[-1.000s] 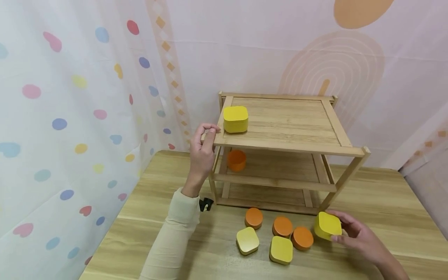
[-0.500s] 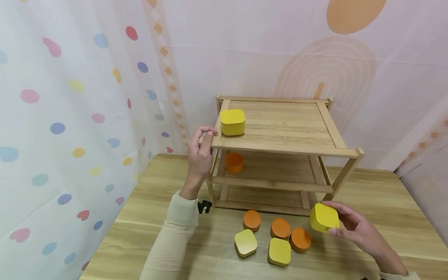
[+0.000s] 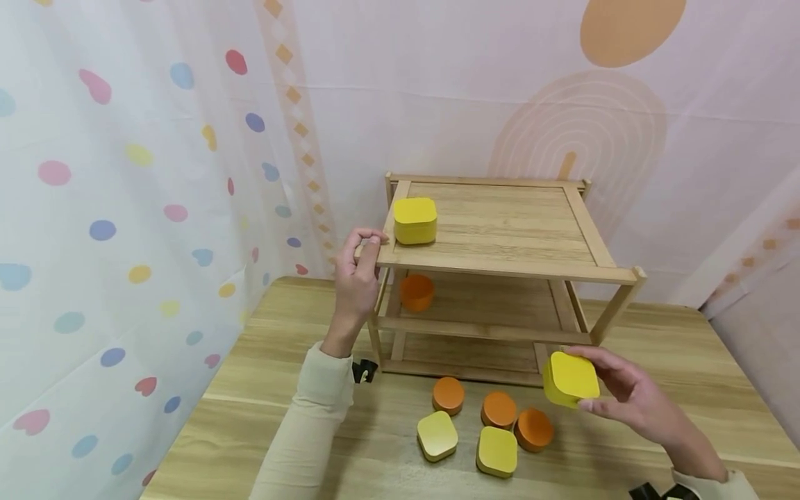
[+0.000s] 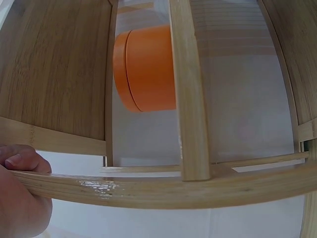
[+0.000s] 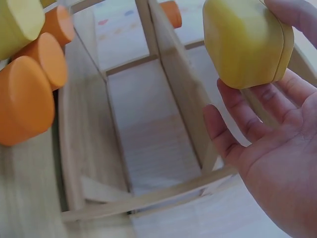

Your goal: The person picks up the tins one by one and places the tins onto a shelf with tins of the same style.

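My left hand [image 3: 356,281] grips the front left corner of a three-tier wooden shelf [image 3: 500,267]; its curled fingers also show in the left wrist view. Between thumb and fingers my right hand [image 3: 637,399] holds a yellow square box with rounded corners [image 3: 571,380], raised in front of the shelf's lower right side. In the right wrist view a lid seam runs round this yellow box [image 5: 245,44]. Another yellow square box [image 3: 415,221] stands at the left of the top tier. An orange round box [image 3: 417,292] sits on the middle tier's left side.
On the table [image 3: 250,389] before the shelf lie several boxes: an orange round one [image 3: 448,396], two more orange round ones [image 3: 498,410] to its right, and two yellow square ones [image 3: 437,436]. A patterned curtain [image 3: 156,208] hangs at the left and back.
The right hand has lifted the yellow square box off the table and brought it up and slightly left. The left hand keeps its hold on the shelf corner. The head view has shifted a little.
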`<state>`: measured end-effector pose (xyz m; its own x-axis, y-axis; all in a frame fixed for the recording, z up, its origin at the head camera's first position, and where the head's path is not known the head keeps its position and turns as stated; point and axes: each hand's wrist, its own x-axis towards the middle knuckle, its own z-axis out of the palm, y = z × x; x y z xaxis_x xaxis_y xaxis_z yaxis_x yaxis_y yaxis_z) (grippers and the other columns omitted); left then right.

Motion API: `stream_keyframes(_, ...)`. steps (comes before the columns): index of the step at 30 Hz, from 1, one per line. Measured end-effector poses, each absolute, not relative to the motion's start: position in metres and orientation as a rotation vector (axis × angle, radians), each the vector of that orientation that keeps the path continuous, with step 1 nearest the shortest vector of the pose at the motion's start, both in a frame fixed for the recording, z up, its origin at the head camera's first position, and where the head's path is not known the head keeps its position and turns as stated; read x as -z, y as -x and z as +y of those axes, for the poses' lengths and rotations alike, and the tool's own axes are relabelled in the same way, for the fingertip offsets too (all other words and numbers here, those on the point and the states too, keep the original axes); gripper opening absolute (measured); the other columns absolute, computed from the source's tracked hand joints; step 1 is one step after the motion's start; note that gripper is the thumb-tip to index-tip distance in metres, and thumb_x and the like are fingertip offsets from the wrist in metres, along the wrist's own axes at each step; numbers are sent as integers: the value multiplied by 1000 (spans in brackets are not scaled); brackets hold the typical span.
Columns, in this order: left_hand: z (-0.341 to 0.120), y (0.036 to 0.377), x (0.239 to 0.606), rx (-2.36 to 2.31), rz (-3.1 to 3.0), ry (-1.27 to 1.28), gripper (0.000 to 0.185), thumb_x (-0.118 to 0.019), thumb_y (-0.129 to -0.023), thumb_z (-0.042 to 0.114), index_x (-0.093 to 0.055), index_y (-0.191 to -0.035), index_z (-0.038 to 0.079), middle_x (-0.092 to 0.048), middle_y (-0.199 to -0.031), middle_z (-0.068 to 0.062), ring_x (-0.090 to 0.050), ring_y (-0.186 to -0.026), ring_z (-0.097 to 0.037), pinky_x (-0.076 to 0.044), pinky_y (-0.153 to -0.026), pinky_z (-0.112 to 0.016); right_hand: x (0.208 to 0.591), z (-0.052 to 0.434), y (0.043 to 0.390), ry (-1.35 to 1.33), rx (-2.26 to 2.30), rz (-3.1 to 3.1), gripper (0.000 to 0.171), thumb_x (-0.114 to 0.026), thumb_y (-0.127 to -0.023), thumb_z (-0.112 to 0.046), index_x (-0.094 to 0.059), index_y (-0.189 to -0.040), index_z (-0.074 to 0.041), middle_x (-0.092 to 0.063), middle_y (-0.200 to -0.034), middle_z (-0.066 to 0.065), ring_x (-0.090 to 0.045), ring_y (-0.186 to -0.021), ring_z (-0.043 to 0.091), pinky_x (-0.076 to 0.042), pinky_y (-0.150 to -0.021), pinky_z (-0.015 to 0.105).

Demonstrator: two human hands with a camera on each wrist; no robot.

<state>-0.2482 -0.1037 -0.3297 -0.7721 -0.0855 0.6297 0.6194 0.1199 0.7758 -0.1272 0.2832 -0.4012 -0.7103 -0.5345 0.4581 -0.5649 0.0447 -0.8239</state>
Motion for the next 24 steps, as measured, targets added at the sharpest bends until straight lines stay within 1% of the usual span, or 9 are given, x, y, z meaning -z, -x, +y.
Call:
stream_keyframes(2, -103, 248, 329, 1695, -1863, 519, 28, -42, -105, 21, -60, -102, 0, -42, -60, -6, -25, -42, -12, -22, -40, -24, 396, 282, 128, -1228, -1788, -2223, 67, -58, -74, 31, -38, -137, 19, -56, -138, 1, -59, -111, 10, -45, -98, 18)
stream_keyframes(5, -102, 248, 328, 1685, -1856, 523, 28, -42, -105, 20, -60, -102, -1, -54, -78, -6, -25, -44, -10, -23, -42, -23, 387, 279, 129, -1233, -1769, -2237, 68, -59, -73, 31, -39, -136, 19, -56, -139, -1, -59, -114, 9, -44, -99, 18)
stream_keyframes(7, -102, 248, 328, 1681, -1854, 524, 29, -42, -105, 20, -60, -101, -2, -58, -90, -7, -25, -45, -10, -23, -44, -23, 382, 277, 130, -1247, -1759, -2235, 67, -59, -72, 31, -39, -135, 20, -56, -139, -1, -59, -113, 10, -44, -100, 18)
stream_keyframes(9, -101, 248, 328, 1682, -1852, 523, 29, -42, -105, 21, -60, -102, -3, -57, -83, -10, -25, -44, -10, -23, -43, -23, 376, 276, 131, -1244, -1747, -2254, 67, -60, -72, 30, -39, -135, 21, -56, -138, -2, -59, -113, 9, -44, -99, 19)
stream_keyframes(14, -101, 248, 327, 1688, -1849, 519, 30, -42, -105, 22, -60, -101, -1, -43, -62, -5, -26, -43, -11, -23, -41, -24, 366, 273, 136, -1312, -1759, -2178, 69, -60, -72, 30, -40, -137, 19, -57, -137, 6, -60, -110, 13, -46, -97, 19)
stream_keyframes(16, -102, 249, 326, 1682, -1848, 518, 30, -42, -105, 22, -60, -101, -1, -41, -60, -2, -26, -43, -11, -23, -41, -24, 363, 270, 138, -1347, -1761, -2135, 70, -59, -71, 31, -40, -137, 18, -56, -136, 11, -61, -108, 15, -47, -96, 20)
stream_keyframes(20, -103, 251, 327, 1680, -1847, 521, 30, -42, -105, 21, -60, -100, -2, -38, -58, -6, -25, -43, -11, -22, -41, -24, 354, 265, 138, -1297, -1711, -2211, 69, -62, -73, 28, -41, -137, 17, -57, -135, 6, -60, -106, 13, -47, -95, 19)
stream_keyframes(23, -104, 251, 328, 1693, -1848, 515, 29, -42, -105, 20, -60, -100, -2, -37, -57, -4, -25, -43, -10, -22, -41, -23, 345, 261, 137, -1242, -1679, -2281, 68, -64, -74, 26, -42, -138, 15, -58, -134, -1, -60, -104, 11, -47, -94, 19)
stream_keyframes(24, -104, 251, 328, 1697, -1847, 513, 29, -42, -105, 21, -60, -100, -2, -36, -56, -2, -25, -42, -10, -22, -40, -23, 343, 260, 138, -1247, -1678, -2276, 68, -64, -73, 26, -42, -137, 15, -59, -133, 0, -60, -102, 11, -48, -92, 19)
